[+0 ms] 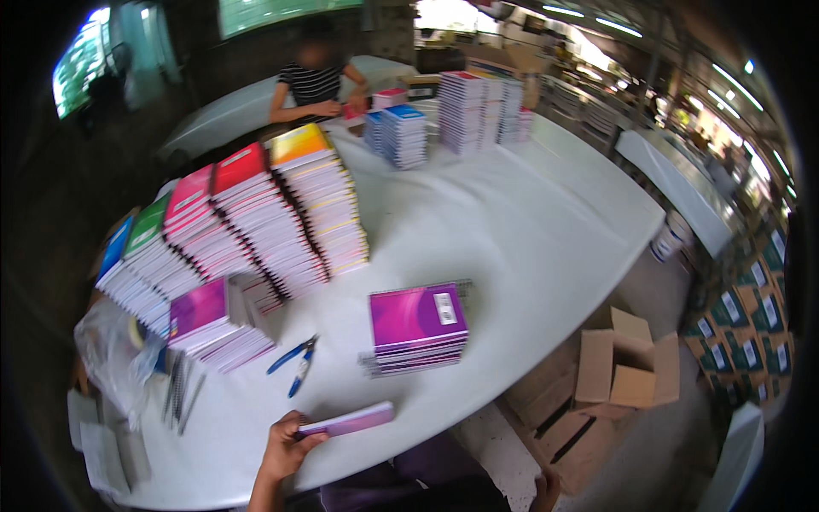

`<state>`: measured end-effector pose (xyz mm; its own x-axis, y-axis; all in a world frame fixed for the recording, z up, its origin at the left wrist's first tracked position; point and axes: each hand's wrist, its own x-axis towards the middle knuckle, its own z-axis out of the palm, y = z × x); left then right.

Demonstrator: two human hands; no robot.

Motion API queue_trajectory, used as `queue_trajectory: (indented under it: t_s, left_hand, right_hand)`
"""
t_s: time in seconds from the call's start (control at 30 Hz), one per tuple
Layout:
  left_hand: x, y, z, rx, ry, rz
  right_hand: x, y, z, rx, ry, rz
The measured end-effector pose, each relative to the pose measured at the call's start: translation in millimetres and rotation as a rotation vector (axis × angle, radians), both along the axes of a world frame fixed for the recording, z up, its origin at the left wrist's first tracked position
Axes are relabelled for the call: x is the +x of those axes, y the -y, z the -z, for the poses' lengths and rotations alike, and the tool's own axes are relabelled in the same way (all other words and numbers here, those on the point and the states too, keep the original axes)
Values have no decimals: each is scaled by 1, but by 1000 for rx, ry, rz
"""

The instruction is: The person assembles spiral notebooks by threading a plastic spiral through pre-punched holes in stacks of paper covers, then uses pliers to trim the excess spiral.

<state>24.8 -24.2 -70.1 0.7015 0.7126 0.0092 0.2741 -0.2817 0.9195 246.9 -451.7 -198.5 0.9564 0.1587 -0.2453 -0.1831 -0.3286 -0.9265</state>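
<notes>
Near the table's front edge, my left hand [284, 445] is closed on one end of a thin purple notebook [363, 417], held nearly edge-on. My right hand [546, 491] hangs low at the lower edge, off the table and beside my lap; its fingers are too dark to make out. Beyond the held notebook stands a stack of purple spiral notebooks [416, 320], wire coils showing at its sides. Blue-handled pliers [299, 363] lie on the table to the left. Another purple pile [200, 311] sits farther left, with loose wire coils [177, 388] below it.
Tall stacks of red, pink, green, blue and yellow notebooks [256, 200] line the table's left. More stacks [465, 111] stand at the far end, near a person [316, 85] in a striped shirt. A plastic bag [119, 350] lies left; an open carton [627, 367] is on the right.
</notes>
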Motion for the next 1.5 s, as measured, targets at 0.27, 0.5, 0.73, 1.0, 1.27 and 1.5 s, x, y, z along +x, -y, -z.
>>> queue_trajectory:
  t_s: [0.27, 0.5, 0.73, 1.0, 1.27, 1.5]
  left_hand:
    - [11, 24, -14, -20, 76, 136]
    - [-10, 20, 4, -67, 53, -76]
    - [-15, 24, -12, 32, 7, -218]
    - [-23, 4, -37, 71, -179, -58]
    - [-16, 1, -35, 67, -227, -119]
    - [-19, -21, -43, -83, 162, 41]
  right_hand:
    - [40, -268, -146, 412, 486, -1306]
    - [7, -325, -129, 791, -234, -1364]
    - [3, -331, -104, 522, 139, -1529]
    - [4, -338, -101, 528, 23, -1349]
    - [2, -337, -108, 509, 48, -1354]
    - [4, -333, -109, 494, 137, -1477]
